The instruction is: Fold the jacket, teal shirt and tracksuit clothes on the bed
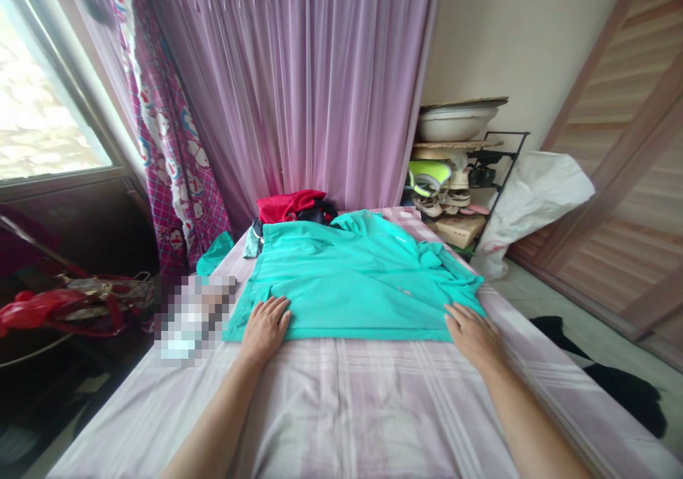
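A turquoise jacket [341,280] lies spread out on the bed [341,408], its near edge straight and folded. My left hand [267,328] rests palm down on its near left corner, fingers stretched out over the cloth. At the near right corner my right hand [474,333] lies flat too, with its fingertips on the fabric. Neither hand grips the cloth. Toward the far right the jacket is bunched up, perhaps a sleeve or hood; I cannot tell which.
Red and dark clothes [292,205] are piled at the bed's far end, before a purple curtain [331,87]. A shoe rack [499,173] and a white bag [533,201] stand at right. Dark cloth [613,386] lies on the floor. A blurred-out patch [192,319] covers the left edge.
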A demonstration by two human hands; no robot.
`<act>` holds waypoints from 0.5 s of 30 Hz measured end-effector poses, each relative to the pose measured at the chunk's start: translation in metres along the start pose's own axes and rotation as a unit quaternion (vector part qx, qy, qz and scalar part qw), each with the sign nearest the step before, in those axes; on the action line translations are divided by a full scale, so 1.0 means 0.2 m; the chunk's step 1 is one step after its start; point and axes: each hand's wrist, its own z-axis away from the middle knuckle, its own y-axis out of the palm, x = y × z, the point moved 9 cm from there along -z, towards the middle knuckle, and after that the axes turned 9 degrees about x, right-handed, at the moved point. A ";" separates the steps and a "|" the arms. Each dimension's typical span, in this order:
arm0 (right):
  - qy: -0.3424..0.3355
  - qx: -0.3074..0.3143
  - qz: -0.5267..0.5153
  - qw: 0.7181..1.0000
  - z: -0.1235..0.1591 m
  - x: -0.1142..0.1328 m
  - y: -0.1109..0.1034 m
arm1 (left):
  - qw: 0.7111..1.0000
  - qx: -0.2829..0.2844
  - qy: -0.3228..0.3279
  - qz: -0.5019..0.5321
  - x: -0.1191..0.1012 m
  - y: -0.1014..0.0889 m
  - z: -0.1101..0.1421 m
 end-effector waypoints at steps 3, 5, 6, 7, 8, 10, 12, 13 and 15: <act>-0.005 -0.003 -0.001 1.000 -0.01 -0.02 0.02 | 1.000 -0.001 -0.002 -0.001 -0.01 -0.01 0.00; -0.007 -0.016 0.001 1.000 -0.02 -0.03 0.02 | 1.000 -0.003 -0.005 -0.001 -0.01 -0.01 0.01; -0.010 -0.018 0.001 1.000 -0.02 -0.04 0.02 | 1.000 -0.002 -0.006 0.000 -0.01 -0.01 0.01; -0.012 -0.018 0.001 1.000 -0.03 -0.04 0.02 | 1.000 -0.002 -0.006 0.001 -0.01 -0.01 0.01; -0.015 -0.016 0.001 1.000 -0.03 -0.04 0.03 | 1.000 0.000 -0.007 0.002 -0.02 -0.01 0.01; -0.018 -0.014 0.000 1.000 -0.03 -0.04 0.03 | 1.000 0.002 -0.009 0.005 -0.02 -0.01 0.01; -0.014 -0.021 -0.001 1.000 -0.03 -0.03 0.01 | 1.000 0.002 -0.010 0.008 -0.02 -0.02 0.01; -0.010 -0.027 -0.001 1.000 -0.02 -0.03 0.00 | 1.000 0.001 -0.011 0.010 -0.02 -0.02 0.01; -0.004 -0.041 0.001 0.999 0.00 -0.01 -0.03 | 1.000 0.000 -0.011 0.013 -0.02 -0.02 0.01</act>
